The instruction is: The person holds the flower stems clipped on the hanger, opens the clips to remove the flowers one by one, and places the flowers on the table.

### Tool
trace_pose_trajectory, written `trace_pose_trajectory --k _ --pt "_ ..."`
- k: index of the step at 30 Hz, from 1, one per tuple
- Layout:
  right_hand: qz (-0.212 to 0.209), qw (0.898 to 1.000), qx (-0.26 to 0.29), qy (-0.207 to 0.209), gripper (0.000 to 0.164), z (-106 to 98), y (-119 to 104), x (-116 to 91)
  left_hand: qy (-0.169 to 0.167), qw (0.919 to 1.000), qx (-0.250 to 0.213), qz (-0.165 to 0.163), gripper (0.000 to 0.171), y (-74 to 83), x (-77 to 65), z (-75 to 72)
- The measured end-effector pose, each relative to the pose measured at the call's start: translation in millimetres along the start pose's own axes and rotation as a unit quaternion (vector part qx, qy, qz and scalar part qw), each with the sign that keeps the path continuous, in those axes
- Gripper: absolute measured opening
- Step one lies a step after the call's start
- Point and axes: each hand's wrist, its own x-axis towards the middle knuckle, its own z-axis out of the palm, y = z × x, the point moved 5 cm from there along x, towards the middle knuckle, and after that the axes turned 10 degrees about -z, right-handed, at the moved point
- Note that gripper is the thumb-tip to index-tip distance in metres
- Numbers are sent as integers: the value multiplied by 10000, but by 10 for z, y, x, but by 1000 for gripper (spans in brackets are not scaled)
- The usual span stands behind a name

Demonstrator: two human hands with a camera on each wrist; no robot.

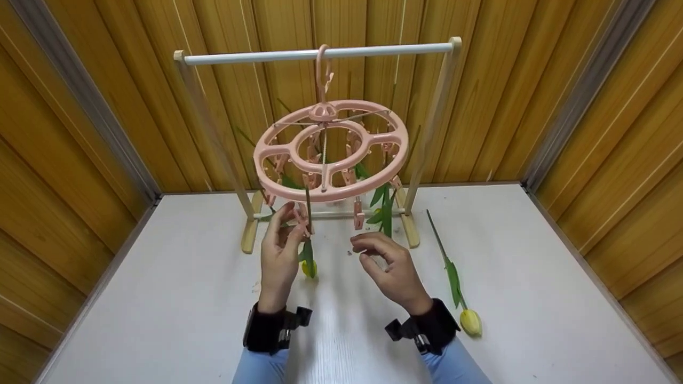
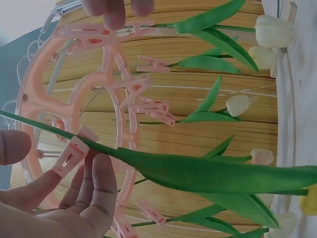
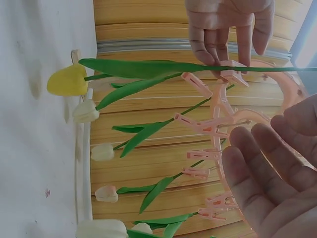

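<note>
My left hand (image 1: pixel 278 256) is beside a pink clothespin (image 2: pixel 71 157), its fingertips against the pin and its thumb apart from it in the left wrist view. The pin clips the stem of a yellow tulip (image 1: pixel 309 269), which hangs flower down. A pink oval hanger (image 1: pixel 331 193) carries this pin. My right hand (image 1: pixel 395 269) hovers to the right with fingers loosely bent, holding nothing. Close above its fingertips dangles another clothespin (image 1: pixel 358 216). Several pale tulips (image 3: pixel 103 152) hang upside down from other pins, partly hidden behind the hanger in the head view.
The hanger's hook (image 1: pixel 322 64) sits over the white bar (image 1: pixel 251 56) of a wooden-legged rack (image 1: pixel 440 106). One loose yellow tulip (image 1: pixel 470 322) lies on the white table (image 1: pixel 533 277) to the right. Wood-look panels (image 1: pixel 480 106) enclose the back and sides.
</note>
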Motion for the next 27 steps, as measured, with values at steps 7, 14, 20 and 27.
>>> trace_pose_trajectory --k 7,14,20,27 --pt "-79 9998 -67 -175 28 91 -6 -15 -429 9990 -110 28 42 11 -73 122" --pt "-161 9989 -106 -432 29 144 -15 -23 -706 9973 -10 201 37 25 -124 227" --pt "-59 9989 -149 -440 32 121 -6 -23 -923 9947 319 311 36 35 -150 312" --pt "-103 9993 -174 -323 32 78 -25 5 -1120 9903 581 582 35 53 -186 379"
